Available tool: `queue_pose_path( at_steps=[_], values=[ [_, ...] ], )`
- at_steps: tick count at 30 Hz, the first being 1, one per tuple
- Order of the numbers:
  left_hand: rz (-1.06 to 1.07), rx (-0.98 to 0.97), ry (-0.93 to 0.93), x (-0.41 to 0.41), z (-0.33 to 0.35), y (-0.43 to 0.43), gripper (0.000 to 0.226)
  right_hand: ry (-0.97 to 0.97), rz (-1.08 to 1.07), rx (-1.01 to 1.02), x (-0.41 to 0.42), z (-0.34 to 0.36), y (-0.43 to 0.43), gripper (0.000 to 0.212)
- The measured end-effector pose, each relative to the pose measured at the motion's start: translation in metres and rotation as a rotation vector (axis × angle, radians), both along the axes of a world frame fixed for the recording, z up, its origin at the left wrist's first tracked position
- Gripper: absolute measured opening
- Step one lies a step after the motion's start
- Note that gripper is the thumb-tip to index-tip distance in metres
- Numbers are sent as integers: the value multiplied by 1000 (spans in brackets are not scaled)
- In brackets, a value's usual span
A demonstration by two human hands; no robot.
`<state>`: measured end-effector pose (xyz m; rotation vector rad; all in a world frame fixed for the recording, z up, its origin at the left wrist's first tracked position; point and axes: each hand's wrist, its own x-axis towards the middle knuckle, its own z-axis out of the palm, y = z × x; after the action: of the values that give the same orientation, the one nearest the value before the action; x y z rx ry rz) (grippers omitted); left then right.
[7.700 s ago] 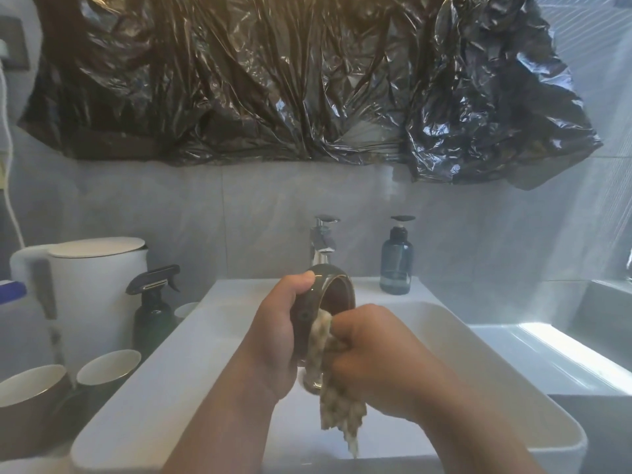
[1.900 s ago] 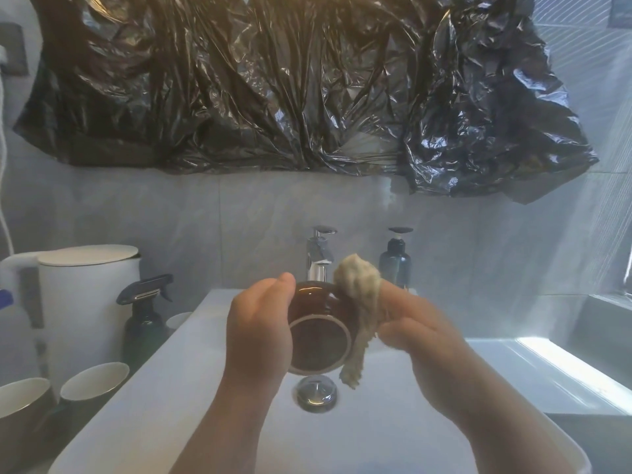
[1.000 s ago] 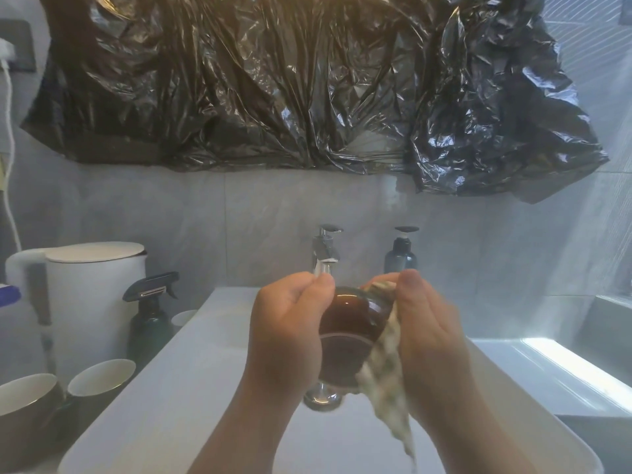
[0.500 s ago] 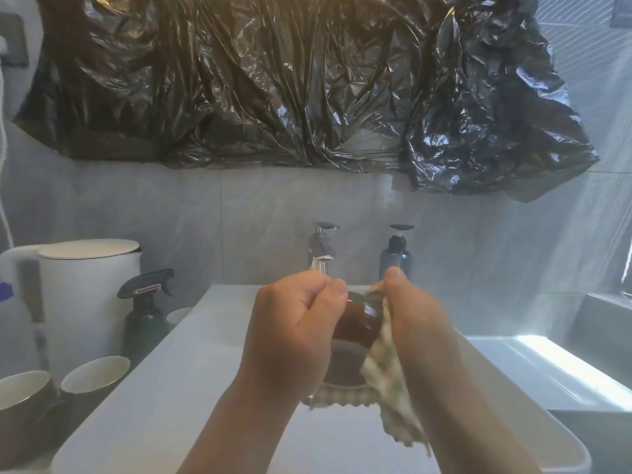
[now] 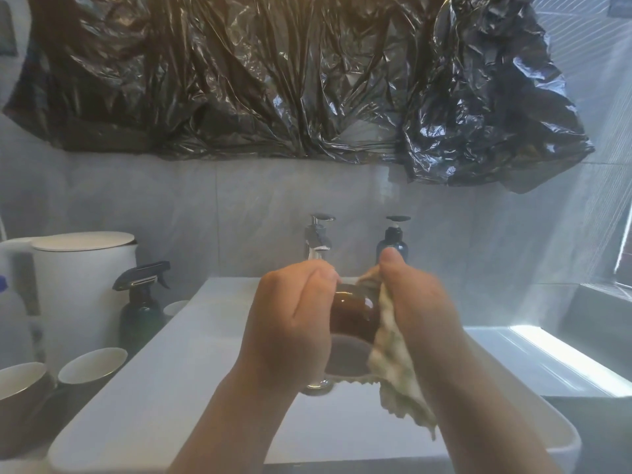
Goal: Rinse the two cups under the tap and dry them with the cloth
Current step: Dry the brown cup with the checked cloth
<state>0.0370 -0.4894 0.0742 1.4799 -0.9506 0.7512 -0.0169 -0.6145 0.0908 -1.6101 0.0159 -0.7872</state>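
Drying is the step in hand: we hold the brown cup [image 5: 352,313] above the sink [image 5: 164,388], in front of the tap [image 5: 318,241] and over the drain [image 5: 318,384], tipped so that its mouth faces down and toward us. Our left hand [image 5: 290,323] has its grip clamped round the cup's left side, fingers curled over the top. Our right hand [image 5: 420,309] has its grip closed on the checked cloth [image 5: 390,357], pressing it against the cup's right side, thumb up; the loose end hangs below the rim. We see no water coming from the tap, so rinsing of this cup looks finished. Next, we judge, the cup wants turning in the left hand while the cloth goes round the wall and then into the mouth. The glaze looks glossy and may be slick, so the left grip should be firm above the hard sink. Two more cups [image 5: 92,364] stand on the tabletop [image 5: 602,436] left of the sink, near a spray bottle [image 5: 140,316] and a white kettle [image 5: 85,289]; we cannot tell whether either has been rinsed.
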Motion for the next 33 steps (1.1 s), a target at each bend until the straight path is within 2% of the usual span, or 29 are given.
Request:
queue_pose_path(
  at_steps=[2, 4, 5, 7, 9, 11, 13, 15, 16, 19, 21, 24, 26, 28, 31, 33],
  values=[
    [-32, -138, 161, 1, 3, -1, 36, -36, 150, 83, 3, 1, -2, 61],
    [-95, -360, 336, 7, 5, -4, 33, -113, 268, 234, 10, -2, 6, 65],
    [-177, -501, 473, 9, 6, -6, 33, -165, 314, 273, 13, -8, 12, 64],
    [-429, -714, 755, 15, 3, -10, 28, -258, 319, 284, 17, -19, 21, 49],
    [-555, -688, 874, 16, 2, -12, 24, -289, 267, 269, 13, -25, 22, 46],
    [-572, -552, 859, 15, 3, -8, 31, -248, 278, 293, 6, -18, 17, 56],
    [-663, -370, 828, 12, 7, 1, 39, -115, 304, 309, -5, -5, 15, 74],
    [-745, -195, 824, 4, 9, 6, 45, -9, 199, 263, -17, 10, 10, 87],
    [-709, -179, 837, 4, 8, 4, 46, 32, 132, 227, -18, 14, 7, 89],
    [-412, -285, 796, 7, 4, -3, 42, -6, -27, 35, -2, 5, 7, 71],
    [-177, -274, 555, 5, 4, -7, 22, -108, -173, -137, 6, -10, 13, 51],
    [74, -22, 174, -4, 4, -5, 29, -195, -257, -249, 8, -21, 17, 42],
    [63, 55, 104, -5, 2, -4, 32, -208, -289, -360, 5, -19, 19, 48],
    [22, 50, 127, -1, -2, -6, 32, -208, -309, -442, 4, -18, 20, 50],
    [-81, -52, 204, -3, -2, -9, 30, -200, -206, -324, 9, -20, 18, 44],
    [-198, -188, 305, -4, 1, -8, 31, -182, -130, -136, 15, -18, 8, 36]
  ],
)
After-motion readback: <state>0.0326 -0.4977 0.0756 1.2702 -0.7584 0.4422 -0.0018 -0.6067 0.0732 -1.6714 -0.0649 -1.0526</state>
